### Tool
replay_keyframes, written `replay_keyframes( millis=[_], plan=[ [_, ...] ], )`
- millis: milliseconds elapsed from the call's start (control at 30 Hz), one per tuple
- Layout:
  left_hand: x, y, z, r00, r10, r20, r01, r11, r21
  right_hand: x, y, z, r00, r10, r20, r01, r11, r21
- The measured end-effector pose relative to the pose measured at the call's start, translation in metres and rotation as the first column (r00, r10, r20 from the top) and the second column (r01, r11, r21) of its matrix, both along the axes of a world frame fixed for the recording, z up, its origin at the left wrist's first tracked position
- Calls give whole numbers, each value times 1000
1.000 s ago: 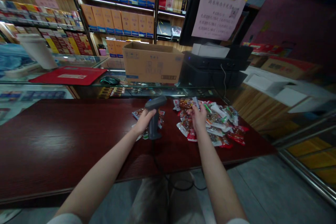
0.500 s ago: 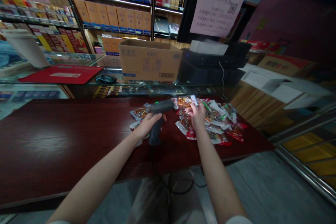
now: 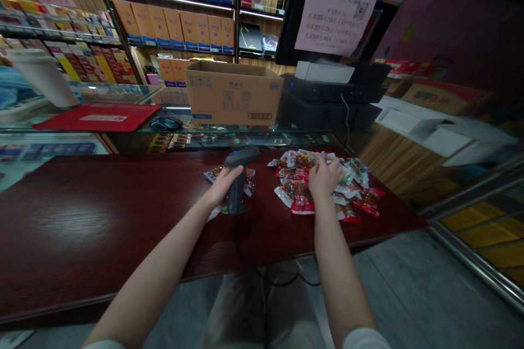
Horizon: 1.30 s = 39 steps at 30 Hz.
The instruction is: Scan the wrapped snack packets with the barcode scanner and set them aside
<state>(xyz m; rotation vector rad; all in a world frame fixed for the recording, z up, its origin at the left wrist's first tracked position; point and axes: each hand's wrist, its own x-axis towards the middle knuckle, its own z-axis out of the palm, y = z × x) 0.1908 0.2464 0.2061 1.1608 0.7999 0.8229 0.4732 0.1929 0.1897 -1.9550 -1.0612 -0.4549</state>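
Note:
My left hand (image 3: 223,185) is wrapped round the handle of a dark barcode scanner (image 3: 236,191), whose head points right over the table. Partly hidden behind it lie a few small snack packets (image 3: 249,180). Over to the right, my right hand (image 3: 325,175) rests on a heap of shiny vacuum-packed snack packets (image 3: 301,188), fingers apart among the upper ones. Red, clear and green-marked wrappers show in the heap. The fingertips are partly lost among the wrappers.
The scanner's cable (image 3: 245,259) hangs over the front edge of the dark red table (image 3: 102,218). Behind stands a glass counter with a cardboard box (image 3: 233,95), a mouse (image 3: 166,124), a red mat (image 3: 98,116) and a monitor with a paper notice (image 3: 335,13).
My right hand has moved right and down onto the heap; the labelled packet it held up is no longer raised. The scanner has shifted slightly left and up in my left hand.

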Motion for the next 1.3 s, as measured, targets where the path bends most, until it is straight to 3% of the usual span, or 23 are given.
replay_keyframes(
  millis=[67, 167, 300, 433, 600, 667, 733, 833, 900, 1000, 1133, 1300],
  plan=[
    [-4, 4, -1, 999, 28, -18, -28, 999, -21, 3, 1, -3, 996, -72, 50, 73, 997, -18],
    [-11, 13, -1, 998, 35, -48, -34, 999, 14, 2, 4, -7, 987, -85, 136, 85, 996, 8],
    [-20, 22, 0, 998, 17, -64, -14, 998, 53, -5, 6, -10, 981, 17, 194, -14, 1000, -18],
    [-24, 22, 1, 995, 74, -63, -72, 997, 43, -12, 7, -13, 979, 131, 159, -115, 988, -102],
    [-24, 20, -1, 992, 106, -70, -105, 994, 27, -20, 3, -9, 972, 146, 184, -136, 988, -66],
    [-24, 21, -2, 991, 112, -72, -110, 993, 30, -29, 2, -6, 960, 207, 187, -200, 978, -56],
    [-25, 22, -3, 991, 112, -69, -110, 993, 32, -44, 3, -5, 930, 336, 148, -331, 942, -59],
    [-27, 24, -4, 994, 98, -56, -96, 995, 38, -76, 8, -10, 835, 545, -77, -550, 823, -141],
    [-29, 25, -4, 994, 100, -46, -98, 994, 45, -99, 12, -16, 802, 543, -248, -596, 753, -278],
    [-32, 26, -3, 993, 119, -26, -118, 992, 46, -121, 17, -23, 823, 519, -231, -562, 684, -466],
    [-32, 28, -4, 993, 120, -3, -120, 992, 37, -123, 21, -29, 839, 516, -173, -516, 652, -555],
    [-29, 27, -6, 993, 115, -9, -115, 992, 45, -106, 32, -45, 756, 519, -400, -652, 650, -389]
  ],
)
